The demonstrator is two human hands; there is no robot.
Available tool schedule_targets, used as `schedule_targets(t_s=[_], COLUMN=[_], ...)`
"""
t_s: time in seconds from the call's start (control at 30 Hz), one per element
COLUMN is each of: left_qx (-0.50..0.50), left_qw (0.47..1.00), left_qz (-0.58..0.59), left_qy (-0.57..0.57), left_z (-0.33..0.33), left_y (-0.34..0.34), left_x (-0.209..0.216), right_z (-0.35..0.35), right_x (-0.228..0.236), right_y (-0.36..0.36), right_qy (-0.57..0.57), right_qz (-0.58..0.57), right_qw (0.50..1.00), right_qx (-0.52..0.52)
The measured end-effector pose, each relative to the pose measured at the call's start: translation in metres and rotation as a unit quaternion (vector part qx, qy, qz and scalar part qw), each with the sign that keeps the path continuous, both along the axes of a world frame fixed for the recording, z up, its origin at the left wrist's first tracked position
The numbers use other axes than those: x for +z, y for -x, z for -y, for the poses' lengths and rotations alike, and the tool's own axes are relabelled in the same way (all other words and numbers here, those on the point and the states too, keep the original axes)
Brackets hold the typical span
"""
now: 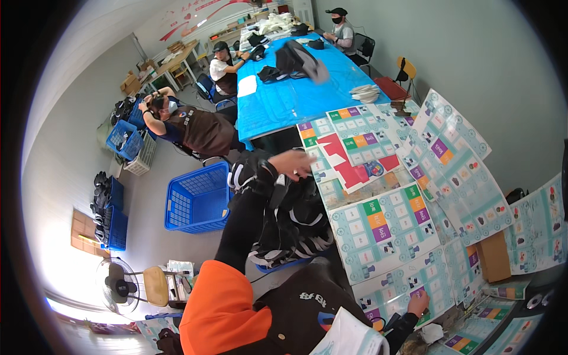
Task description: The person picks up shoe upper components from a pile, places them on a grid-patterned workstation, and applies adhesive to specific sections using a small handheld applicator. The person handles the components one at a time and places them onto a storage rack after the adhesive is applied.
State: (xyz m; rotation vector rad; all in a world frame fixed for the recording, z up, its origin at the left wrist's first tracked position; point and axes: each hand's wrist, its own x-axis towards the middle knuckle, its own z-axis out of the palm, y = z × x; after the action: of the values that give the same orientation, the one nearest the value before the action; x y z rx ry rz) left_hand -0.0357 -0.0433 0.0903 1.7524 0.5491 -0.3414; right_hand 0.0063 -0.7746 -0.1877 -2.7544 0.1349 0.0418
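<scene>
My left arm, in an orange and black sleeve, reaches forward. My left hand (293, 164) is open with its fingers stretched out, above a heap of black fabric pieces with pale curved edges (296, 222). A dark grey and black fabric piece (299, 62), partly smeared by motion, shows over the far blue-covered table (290, 109), well apart from that hand. My right hand (418, 303) rests on a printed sheet (387, 290) at the near right, its fingers curled; whatever they may hold is too small to make out. A folded white sheet (349, 334) lies against my apron.
An empty-looking blue basket (198, 198) stands on the floor at left. Printed sheets (384, 225) cover the worktable, with a brown cardboard piece (494, 257) at right. Three people sit around or near the blue table. A fan (118, 285) and a stool (155, 286) stand lower left.
</scene>
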Motion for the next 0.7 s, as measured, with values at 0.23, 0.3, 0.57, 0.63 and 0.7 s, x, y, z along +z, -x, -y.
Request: schedule_targets(t_s=[0.23,0.3,0.57,0.63,0.7], left_qx=[-0.097,-0.152,-0.095,-0.07,-0.042], left_qw=[0.98,0.96,0.952,0.954,0.959], left_qz=[-0.152,-0.214,-0.291,-0.292,-0.279], left_qy=[0.084,-0.094,-0.013,-0.006,-0.009], left_z=[0.027,0.059,0.087,0.083,0.073], left_y=[0.122,0.168,0.284,0.289,0.295], left_x=[-0.262,-0.304,-0.379,-0.383,-0.388], right_z=[-0.08,-0.099,-0.136,-0.144,-0.158], right_x=[0.032,0.048,0.063,0.062,0.066], right_y=[-0.017,-0.017,-0.024,-0.029,-0.034], right_qy=[-0.079,-0.078,-0.065,-0.067,-0.049], right_qz=[-0.006,-0.033,-0.073,-0.063,-0.058], right_qw=[0.99,0.989,0.983,0.976,0.973], right_qx=[0.121,0.117,0.155,0.196,0.219])
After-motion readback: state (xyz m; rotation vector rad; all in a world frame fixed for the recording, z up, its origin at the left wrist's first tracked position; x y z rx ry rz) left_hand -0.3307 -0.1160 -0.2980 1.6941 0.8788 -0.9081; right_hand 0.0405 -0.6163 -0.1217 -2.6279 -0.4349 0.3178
